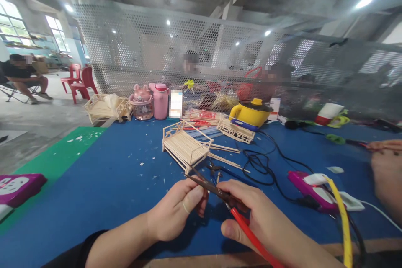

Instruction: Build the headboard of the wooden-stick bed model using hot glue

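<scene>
In front of me my right hand [248, 209] is closed around red-handled scissors [216, 190]. Their dark pointed blades reach up and left, across the fingertips of my left hand [177, 207]. That hand wears a ring, and its thumb and fingers are pinched together by the blades. Whatever lies between them is too hidden to make out. Just beyond the blade tips stands a small model bed [186, 146] built of thin wooden sticks, with raised end frames. A few loose sticks [228, 160] poke out at its right.
Behind the model lie bundled sticks [204, 117], a wooden lattice piece [235, 130] and a yellow pot [251, 113]. Pink bottle [161, 102] and second stick model [106, 106] stand back left. Black cable [260, 163] and purple power strip [317, 192] lie right, near another person's hand [387, 167].
</scene>
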`<state>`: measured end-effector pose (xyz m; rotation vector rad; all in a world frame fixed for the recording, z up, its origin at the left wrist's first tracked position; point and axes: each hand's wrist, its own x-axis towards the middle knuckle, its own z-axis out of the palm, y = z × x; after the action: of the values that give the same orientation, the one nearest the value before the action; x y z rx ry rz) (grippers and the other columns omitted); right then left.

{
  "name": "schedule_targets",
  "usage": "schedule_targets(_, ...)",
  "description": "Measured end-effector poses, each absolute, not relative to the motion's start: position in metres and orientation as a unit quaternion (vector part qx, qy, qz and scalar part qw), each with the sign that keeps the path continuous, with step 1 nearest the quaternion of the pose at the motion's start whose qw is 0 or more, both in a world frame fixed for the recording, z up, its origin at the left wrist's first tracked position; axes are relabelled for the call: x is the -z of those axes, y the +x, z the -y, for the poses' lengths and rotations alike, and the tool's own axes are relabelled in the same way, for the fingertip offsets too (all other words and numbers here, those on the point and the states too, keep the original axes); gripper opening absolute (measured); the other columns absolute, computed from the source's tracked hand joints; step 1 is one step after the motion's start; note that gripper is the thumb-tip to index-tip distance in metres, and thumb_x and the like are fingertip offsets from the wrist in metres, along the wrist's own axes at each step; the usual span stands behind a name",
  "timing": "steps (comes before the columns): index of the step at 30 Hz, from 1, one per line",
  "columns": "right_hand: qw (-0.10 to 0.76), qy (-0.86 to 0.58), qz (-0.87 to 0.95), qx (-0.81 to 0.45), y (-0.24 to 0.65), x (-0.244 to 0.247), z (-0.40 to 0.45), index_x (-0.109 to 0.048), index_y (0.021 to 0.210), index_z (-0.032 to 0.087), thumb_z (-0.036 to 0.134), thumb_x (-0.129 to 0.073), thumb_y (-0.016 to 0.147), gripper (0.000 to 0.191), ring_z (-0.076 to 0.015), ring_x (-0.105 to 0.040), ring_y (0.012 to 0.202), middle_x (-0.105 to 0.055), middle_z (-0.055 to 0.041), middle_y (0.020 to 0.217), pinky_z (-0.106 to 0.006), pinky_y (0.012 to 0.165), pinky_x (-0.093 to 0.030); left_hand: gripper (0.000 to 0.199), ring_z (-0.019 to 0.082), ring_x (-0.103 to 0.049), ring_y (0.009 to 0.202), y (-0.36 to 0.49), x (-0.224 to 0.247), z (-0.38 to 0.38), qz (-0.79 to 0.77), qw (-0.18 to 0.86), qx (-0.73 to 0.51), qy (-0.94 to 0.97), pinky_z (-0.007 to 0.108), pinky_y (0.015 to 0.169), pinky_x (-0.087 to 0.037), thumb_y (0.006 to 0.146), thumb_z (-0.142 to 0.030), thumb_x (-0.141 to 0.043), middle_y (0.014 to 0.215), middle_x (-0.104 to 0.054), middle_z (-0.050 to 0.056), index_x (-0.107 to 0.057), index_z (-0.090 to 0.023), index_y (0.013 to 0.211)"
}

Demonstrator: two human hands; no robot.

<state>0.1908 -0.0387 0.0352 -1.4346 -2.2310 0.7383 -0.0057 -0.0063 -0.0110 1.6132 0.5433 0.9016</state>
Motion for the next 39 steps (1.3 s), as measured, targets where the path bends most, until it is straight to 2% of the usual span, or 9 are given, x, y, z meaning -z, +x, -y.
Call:
schedule_targets(7,0.214,-0.491,0.807,-0.249,0.197,-0.035,0.040,-0.061,0.098,0.026,0.035,-0.073,0.068,0.034,-0.0155,-0.056,0.074,-0.063,-0.0009,0.092,-0.024,0.065,-0.042,0.042,0.014,-0.049,0.072,-0.007,0.013,0.006,-0.246,0.543,-0.374,0.711,0.026,0.073,-0.041,0.093,-0.048,-0.030,0.074,-0.051,0.003,-0.050,-0.015,0.075)
schedule_targets(12,0.199,-0.480,0.815,-0.255,0.197,-0.033,0.040,-0.065,0.086,0.024,0.038,-0.067,0.074,0.019,-0.0108,-0.047,0.057,-0.058,0.0034,0.066,-0.021,0.053,-0.036,0.041,0.013,-0.047,0.069,-0.005,0.011,0.006,-0.255,0.531,-0.345,0.731,0.025,0.070,-0.040,0.094,-0.045,-0.029,0.070,-0.051,0.001,-0.049,-0.016,0.072)
schedule_targets(14,0.221,-0.495,0.799,-0.260,0.201,-0.031,0.039,-0.065,0.087,0.023,0.041,-0.065,0.076,0.021,-0.0104,-0.046,0.054,-0.057,0.0039,0.061,-0.021,0.051,-0.037,0.038,0.012,-0.046,0.065,-0.007,0.007,0.004,-0.292,0.511,-0.332,0.737,0.024,0.066,-0.039,0.093,-0.044,-0.031,0.067,-0.050,-0.001,-0.049,-0.017,0.074)
schedule_targets(17,0.332,-0.574,0.710,-0.236,0.209,-0.029,0.037,-0.064,0.097,0.021,0.049,-0.059,0.078,0.035,-0.0136,-0.053,0.055,-0.062,0.0005,0.064,-0.022,0.050,-0.043,0.029,0.014,-0.048,0.064,-0.015,0.003,-0.006,-0.401,0.407,-0.277,0.772,0.025,0.062,-0.037,0.090,-0.039,-0.038,0.068,-0.055,0.000,-0.054,-0.018,0.077)
schedule_targets(21,0.429,-0.639,0.615,-0.173,0.219,-0.024,0.032,-0.065,0.094,0.020,0.052,-0.063,0.071,0.040,-0.0156,-0.056,0.053,-0.065,-0.0007,0.062,-0.025,0.051,-0.047,0.022,0.020,-0.058,0.070,-0.031,0.009,-0.027,-0.519,0.221,-0.145,0.813,0.029,0.061,-0.034,0.085,-0.030,-0.046,0.076,-0.066,0.006,-0.063,-0.019,0.075)
schedule_targets(24,0.402,-0.637,0.640,-0.153,0.225,-0.018,0.030,-0.065,0.093,0.019,0.049,-0.065,0.070,0.038,-0.0169,-0.060,0.055,-0.067,-0.0016,0.064,-0.025,0.052,-0.049,0.016,0.022,-0.061,0.074,-0.039,0.018,-0.036,-0.552,0.172,-0.084,0.811,0.029,0.060,-0.034,0.081,-0.028,-0.051,0.080,-0.069,0.007,-0.066,-0.021,0.079)
schedule_targets(30,0.367,-0.636,0.666,-0.129,0.230,-0.007,0.032,-0.064,0.095,0.018,0.047,-0.061,0.074,0.035,-0.0163,-0.060,0.053,-0.067,-0.0014,0.062,-0.024,0.049,-0.048,0.015,0.021,-0.059,0.074,-0.038,0.014,-0.033,-0.546,0.145,-0.125,0.816,0.028,0.061,-0.036,0.076,-0.027,-0.060,0.085,-0.065,0.005,-0.061,-0.020,0.089)
schedule_targets(36,0.361,-0.628,0.678,-0.122,0.221,-0.005,0.038,-0.064,0.094,0.020,0.047,-0.061,0.075,0.033,-0.0158,-0.060,0.053,-0.067,-0.0001,0.061,-0.025,0.054,-0.050,0.023,0.021,-0.060,0.089,-0.022,0.021,-0.033,-0.505,0.163,-0.114,0.840,0.029,0.071,-0.042,0.085,-0.029,-0.049,0.093,-0.063,0.006,-0.070,-0.025,0.093)
schedule_targets(39,0.325,-0.612,0.710,-0.127,0.216,-0.004,0.038,-0.063,0.096,0.020,0.045,-0.060,0.077,0.032,-0.0162,-0.064,0.060,-0.070,-0.0016,0.072,-0.024,0.058,-0.051,0.026,0.022,-0.057,0.092,-0.017,0.026,-0.031,-0.492,0.155,-0.128,0.847,0.030,0.074,-0.043,0.087,-0.025,-0.045,0.092,-0.063,0.007,-0.070,-0.023,0.088)
